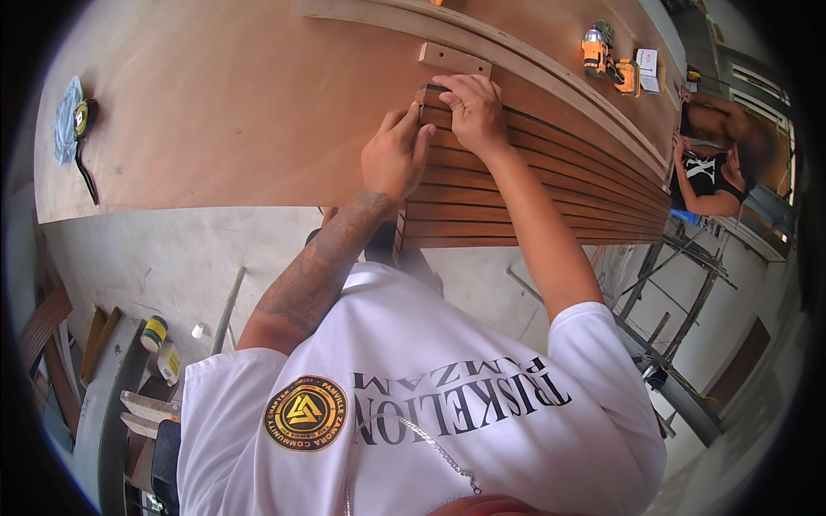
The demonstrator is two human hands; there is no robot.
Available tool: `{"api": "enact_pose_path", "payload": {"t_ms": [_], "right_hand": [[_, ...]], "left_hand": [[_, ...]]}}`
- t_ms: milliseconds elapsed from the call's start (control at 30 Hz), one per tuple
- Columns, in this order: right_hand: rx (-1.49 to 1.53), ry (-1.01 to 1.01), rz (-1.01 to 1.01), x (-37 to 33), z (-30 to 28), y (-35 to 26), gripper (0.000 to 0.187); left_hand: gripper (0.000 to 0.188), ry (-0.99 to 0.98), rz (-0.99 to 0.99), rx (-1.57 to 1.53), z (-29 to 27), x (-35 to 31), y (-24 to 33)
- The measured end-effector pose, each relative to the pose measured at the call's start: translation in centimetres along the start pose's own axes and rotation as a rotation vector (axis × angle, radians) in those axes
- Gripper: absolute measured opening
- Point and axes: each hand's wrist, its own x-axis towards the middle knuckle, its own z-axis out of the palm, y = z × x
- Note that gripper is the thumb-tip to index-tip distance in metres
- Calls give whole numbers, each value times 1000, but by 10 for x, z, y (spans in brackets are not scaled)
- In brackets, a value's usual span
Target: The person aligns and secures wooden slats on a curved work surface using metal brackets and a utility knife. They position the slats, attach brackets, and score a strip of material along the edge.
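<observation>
A brown slatted wooden panel [533,193] with dark gaps between its slats lies on the large plywood board [224,103], reaching from the middle toward the right. At the panel's near-left end, my left hand [396,159] grips the end edge by its upper corner, index finger and thumb against the wood. Close by on the right, my right hand [475,112] has its fingers bent over the top slat near the same corner. Whatever lies under the fingertips is hidden. Just beyond my right hand is a short wooden block [454,59] with holes.
Long pale wood strips [516,45] run beyond the panel. An orange cordless drill [595,52] rests at the far right. A tape measure [84,118] sits by a blue plastic bag [65,120] at left. Another person [716,176] is at the panel's far end, near metal scaffolding [688,284].
</observation>
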Motion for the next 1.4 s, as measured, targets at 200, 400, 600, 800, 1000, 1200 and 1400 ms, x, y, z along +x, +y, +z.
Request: {"api": "enact_pose_path", "payload": {"t_ms": [200, 400, 600, 800, 1000, 1200, 1400], "right_hand": [[31, -50, 34, 0, -2, -1, 20], [39, -57, 105, -1, 0, -4, 22], [10, -39, 104, -2, 4, -3, 26], [-14, 1, 101, -3, 7, -2, 27], [33, -4, 96, -3, 5, -2, 27], [127, 60, 31, 1, -1, -4, 23], [110, 55, -45, 5, -1, -3, 18]], "left_hand": [[44, 17, -6, 1, 1, -1, 1], [46, -42, -14, -18, -2, 3, 4], [50, -31, -6, 0, -1, 2, 2], [58, -128, -3, 37, -10, 4, 3], [68, -296, 0, -105, -23, 8, -14], [77, -374, 197, 71, -39, 53, -26], [73, -720, 188, -96, -56, 103, -25]]}}
